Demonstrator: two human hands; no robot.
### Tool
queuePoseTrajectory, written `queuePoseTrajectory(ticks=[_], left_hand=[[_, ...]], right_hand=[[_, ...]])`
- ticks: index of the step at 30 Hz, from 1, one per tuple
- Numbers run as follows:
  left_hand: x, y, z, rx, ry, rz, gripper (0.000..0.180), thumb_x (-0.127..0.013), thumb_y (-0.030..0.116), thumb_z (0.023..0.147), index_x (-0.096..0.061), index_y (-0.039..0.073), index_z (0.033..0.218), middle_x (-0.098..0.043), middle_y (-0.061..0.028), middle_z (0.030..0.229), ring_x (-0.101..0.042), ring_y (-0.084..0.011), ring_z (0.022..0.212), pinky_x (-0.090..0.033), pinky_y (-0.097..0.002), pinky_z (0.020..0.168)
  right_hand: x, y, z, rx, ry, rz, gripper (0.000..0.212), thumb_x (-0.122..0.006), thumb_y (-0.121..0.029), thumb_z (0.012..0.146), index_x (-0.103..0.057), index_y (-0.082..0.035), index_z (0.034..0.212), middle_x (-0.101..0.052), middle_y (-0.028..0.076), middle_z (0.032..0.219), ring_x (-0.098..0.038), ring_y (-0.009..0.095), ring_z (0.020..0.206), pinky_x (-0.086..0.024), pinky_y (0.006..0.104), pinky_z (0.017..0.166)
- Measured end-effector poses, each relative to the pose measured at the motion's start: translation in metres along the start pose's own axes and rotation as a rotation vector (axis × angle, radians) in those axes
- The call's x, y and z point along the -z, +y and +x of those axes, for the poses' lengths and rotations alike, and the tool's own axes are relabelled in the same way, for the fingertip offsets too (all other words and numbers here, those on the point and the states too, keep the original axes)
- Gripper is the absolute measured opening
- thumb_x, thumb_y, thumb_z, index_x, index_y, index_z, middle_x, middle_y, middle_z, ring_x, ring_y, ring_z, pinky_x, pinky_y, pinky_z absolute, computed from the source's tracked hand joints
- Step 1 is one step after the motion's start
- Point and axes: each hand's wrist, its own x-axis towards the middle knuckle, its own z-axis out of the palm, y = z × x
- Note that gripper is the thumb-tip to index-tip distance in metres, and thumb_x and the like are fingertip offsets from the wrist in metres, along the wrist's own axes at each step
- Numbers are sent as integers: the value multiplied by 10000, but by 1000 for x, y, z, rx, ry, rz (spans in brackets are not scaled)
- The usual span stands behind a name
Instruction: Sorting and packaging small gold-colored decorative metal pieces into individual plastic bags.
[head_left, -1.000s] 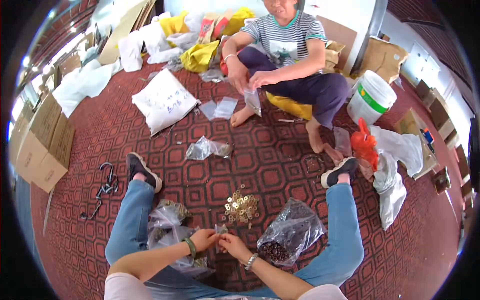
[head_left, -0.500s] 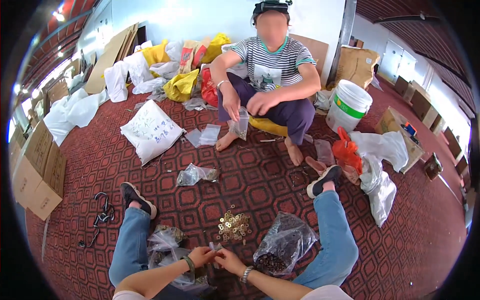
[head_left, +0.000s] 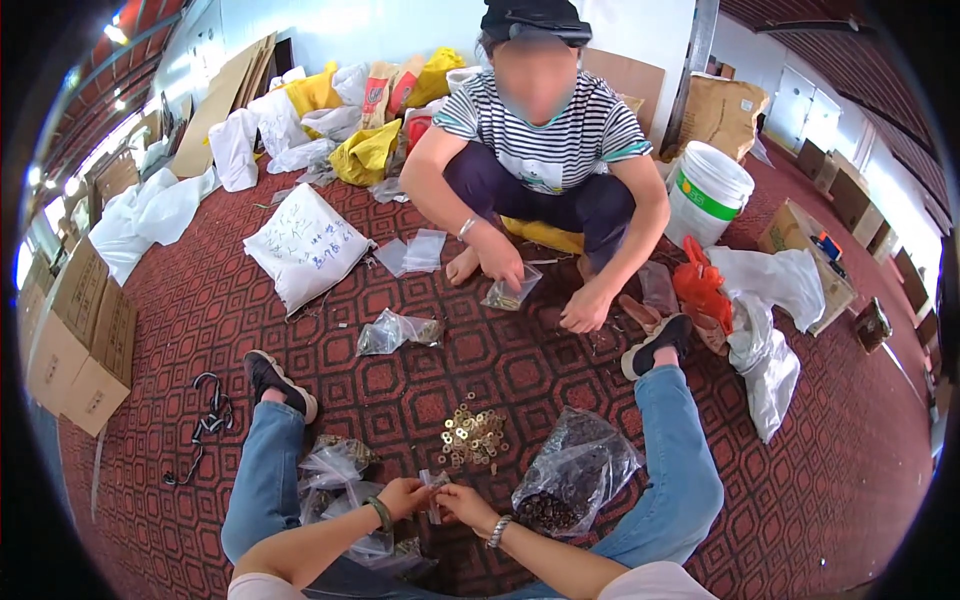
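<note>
Between my legs, my left hand (head_left: 404, 498) and my right hand (head_left: 464, 506) pinch a small clear plastic bag (head_left: 432, 482) from either side. What is inside it, if anything, is too small to tell. Just beyond lies a loose pile of brass-coloured washers (head_left: 474, 438) on the patterned carpet. To the right of my right hand rests a large clear plastic bag (head_left: 590, 460) with dark small parts (head_left: 546, 512) at its near end. Several filled clear bags (head_left: 335, 470) are heaped beside my left forearm, which partly covers them.
Opposite me a co-worker squats, one hand on a small clear bag of parts (head_left: 508, 294). Another parts bag (head_left: 398, 332) and a white sack (head_left: 306, 248) lie ahead. Cardboard boxes (head_left: 85, 345) stand left; a white bucket (head_left: 708, 195) and red bag (head_left: 697, 285) are right.
The co-worker has leaned forward and lowered the small parts bag to the carpet, the other hand reaching down too. My hands have shifted slightly forward, and the small bag between them shows more.
</note>
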Motion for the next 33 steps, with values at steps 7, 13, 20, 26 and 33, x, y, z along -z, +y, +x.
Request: queuePoseTrajectory(ticks=[7, 13, 20, 26, 33], left_hand=[[2, 3, -1, 18, 25, 82, 333, -521, 298, 876, -604, 13, 725, -582, -53, 606, -496, -126, 515, -407, -263, 490], [6, 23, -9, 21, 34, 295, 436, -521, 409, 843, -597, 9, 687, -606, -98, 625, -539, -216, 541, -442, -340, 539], [4, 27, -15, -20, 80, 306, 456, -513, 423, 837, -604, 4, 681, -615, -115, 630, -548, -240, 545, -441, -352, 539], [5, 24, -14, -38, 59, 361, 399, -521, 370, 842, -610, 4, 710, -617, -114, 638, -547, -238, 551, -438, -344, 536], [9, 13, -8, -132, -69, 257, 279, -518, 264, 861, -617, 5, 824, -612, -86, 669, -537, -192, 575, -435, -314, 550]], right_hand=[[1, 2, 5, -37, 25, -70, 181, -514, -179, 871, -597, -46, 960, -597, 8, 780, -508, 72, 613, -419, 187, 542], [2, 10, 10, 61, -7, -151, 181, -516, -182, 864, -611, -46, 934, -588, -7, 738, -491, 66, 588, -392, 189, 520], [-3, 13, 15, 40, -27, -84, 171, -512, -169, 860, -607, -44, 928, -586, 2, 738, -488, 65, 587, -388, 196, 514], [-6, 9, 14, 41, -71, -70, 161, -502, -162, 860, -593, -50, 932, -584, 10, 746, -493, 70, 597, -390, 200, 518], [-1, 11, 11, -77, -83, 4, 145, -476, -169, 875, -570, -59, 869, -572, 10, 744, -503, 95, 607, -400, 191, 550]])
